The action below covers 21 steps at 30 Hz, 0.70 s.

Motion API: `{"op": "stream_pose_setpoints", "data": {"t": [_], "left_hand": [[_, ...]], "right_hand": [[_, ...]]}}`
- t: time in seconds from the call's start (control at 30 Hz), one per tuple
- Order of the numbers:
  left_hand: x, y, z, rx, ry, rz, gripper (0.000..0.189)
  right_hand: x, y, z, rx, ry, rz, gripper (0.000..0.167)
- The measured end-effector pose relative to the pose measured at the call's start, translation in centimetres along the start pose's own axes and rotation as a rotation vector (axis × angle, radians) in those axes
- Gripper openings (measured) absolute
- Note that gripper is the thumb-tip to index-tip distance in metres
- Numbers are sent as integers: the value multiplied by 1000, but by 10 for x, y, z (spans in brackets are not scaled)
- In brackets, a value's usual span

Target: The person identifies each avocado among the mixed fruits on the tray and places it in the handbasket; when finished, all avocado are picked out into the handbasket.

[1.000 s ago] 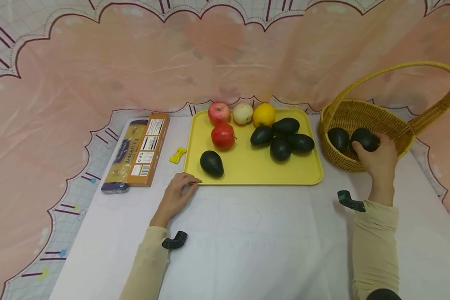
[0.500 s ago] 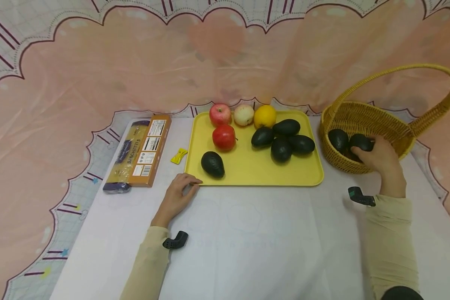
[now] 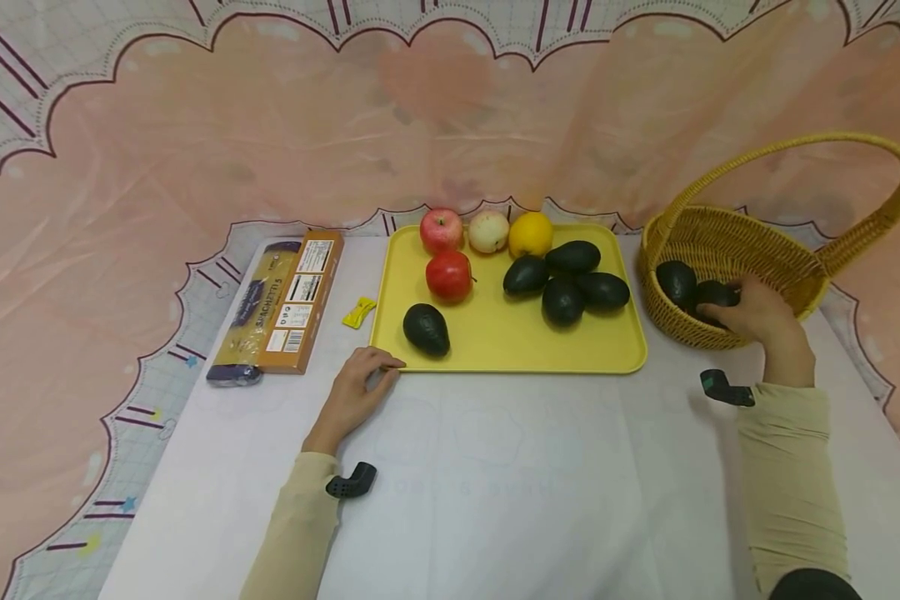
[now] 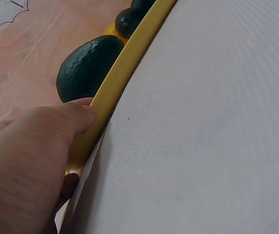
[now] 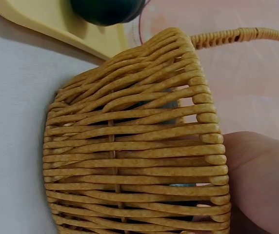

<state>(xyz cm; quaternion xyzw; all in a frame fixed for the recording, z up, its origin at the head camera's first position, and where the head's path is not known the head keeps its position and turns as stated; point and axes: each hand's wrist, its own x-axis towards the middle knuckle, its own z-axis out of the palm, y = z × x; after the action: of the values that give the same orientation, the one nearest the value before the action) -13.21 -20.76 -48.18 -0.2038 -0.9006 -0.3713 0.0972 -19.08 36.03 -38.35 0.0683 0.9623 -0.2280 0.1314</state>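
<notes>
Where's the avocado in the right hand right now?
Head view, right side: the avocado is inside the wicker basket, held by the right hand, just right of another avocado.

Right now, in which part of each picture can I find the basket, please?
Head: the basket is at the right, beside the right end of the yellow tray.
Left wrist: it is not in this picture.
Right wrist: its woven side fills the centre, down to the bottom edge.
Shared landmark: the tray, central in head, a diagonal rim in left wrist, a corner at upper left in right wrist.
</notes>
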Motion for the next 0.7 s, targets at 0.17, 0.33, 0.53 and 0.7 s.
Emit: {"op": "stream_pose_setpoints", "data": {"t": [0.17,0.33,0.53,0.7], "left_hand": [[0,1,0,5,-6,-17,13],[0,3,0,3,-13,-27,13],[0,3,0,15,-3,-18,14],[0,3,0,3,1,-23,14]], "right_hand": [[-2,-1,4,9,43,-10,91],[-5,-3,14,80,167,-18,87],[-12,-11,31,214,438,-129,60],[-15,-25,39,292,533,-190,52]]}}
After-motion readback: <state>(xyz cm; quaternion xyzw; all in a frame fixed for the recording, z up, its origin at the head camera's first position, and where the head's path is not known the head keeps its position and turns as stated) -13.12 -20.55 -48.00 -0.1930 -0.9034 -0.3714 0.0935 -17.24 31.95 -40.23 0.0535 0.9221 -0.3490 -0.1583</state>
